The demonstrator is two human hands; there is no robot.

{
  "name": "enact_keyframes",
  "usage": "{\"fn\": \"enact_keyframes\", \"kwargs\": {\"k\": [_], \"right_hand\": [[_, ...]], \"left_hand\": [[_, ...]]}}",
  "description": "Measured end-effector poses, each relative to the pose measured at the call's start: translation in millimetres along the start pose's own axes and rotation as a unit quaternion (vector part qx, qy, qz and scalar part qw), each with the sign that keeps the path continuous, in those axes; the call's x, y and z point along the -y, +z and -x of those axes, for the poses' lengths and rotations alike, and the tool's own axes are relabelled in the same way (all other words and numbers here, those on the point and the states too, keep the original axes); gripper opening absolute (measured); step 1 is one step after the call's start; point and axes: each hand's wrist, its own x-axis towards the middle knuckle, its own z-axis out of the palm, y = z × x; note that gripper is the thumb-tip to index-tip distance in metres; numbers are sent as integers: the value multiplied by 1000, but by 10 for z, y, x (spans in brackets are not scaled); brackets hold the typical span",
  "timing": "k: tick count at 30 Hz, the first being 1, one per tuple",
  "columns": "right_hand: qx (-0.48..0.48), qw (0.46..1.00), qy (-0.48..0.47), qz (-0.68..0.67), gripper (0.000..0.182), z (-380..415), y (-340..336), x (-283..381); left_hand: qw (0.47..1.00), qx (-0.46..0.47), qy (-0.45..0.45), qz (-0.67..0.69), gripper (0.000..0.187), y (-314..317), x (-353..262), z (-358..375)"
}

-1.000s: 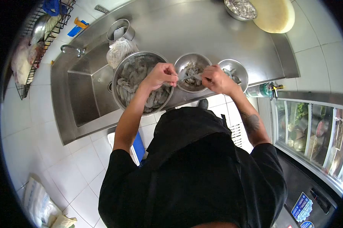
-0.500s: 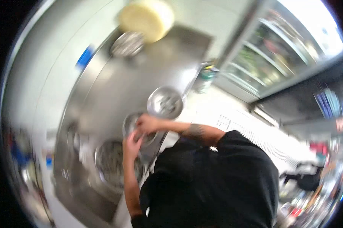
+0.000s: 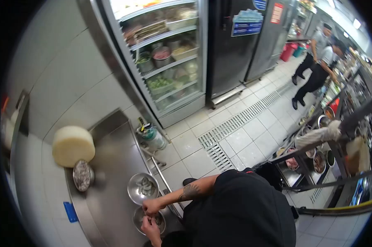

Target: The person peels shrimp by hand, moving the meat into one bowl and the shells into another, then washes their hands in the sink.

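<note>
My right hand (image 3: pixel 152 207), on the tattooed arm, is closed with its fingers pinched over a metal bowl (image 3: pixel 137 224). Close beside it, my left hand (image 3: pixel 152 230) is closed too, its fingertips meeting the right ones above the same bowl. Whatever lies between the fingers is too small to make out. Greyish pieces show in that bowl, partly covered by the hands. Next to it stands a second metal bowl (image 3: pixel 131 189) holding several pale grey, curved pieces. Both bowls rest on a steel counter (image 3: pixel 112 164).
A round pale-yellow block (image 3: pixel 72 146) and a container of speckled contents (image 3: pixel 83 175) stand at the counter's far end. A blue object (image 3: pixel 70 212) lies by the wall edge. Beyond are a green cylinder (image 3: pixel 154 138), a glass-door fridge (image 3: pixel 182 111) and two people (image 3: pixel 318 76).
The view has swung toward the fridge and aisle, so the sink and the large bowl in it have left the frame. Both hands remain together over the same bowl.
</note>
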Motion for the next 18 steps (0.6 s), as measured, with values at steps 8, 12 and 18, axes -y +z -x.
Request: {"fn": "enact_keyframes", "kwargs": {"k": [8,12,18], "right_hand": [[1,982,8,-189,23,151,-141,-184],[19,977,47,-208,27,243,-201,64],[97,986,48,-124,17,243,-134,498]], "left_hand": [[994,-87,53,36,16,84,95,54],[988,-150,23,35,28,-2,-59,144],[976,-209,20,60,18,-170,-176,310]]}}
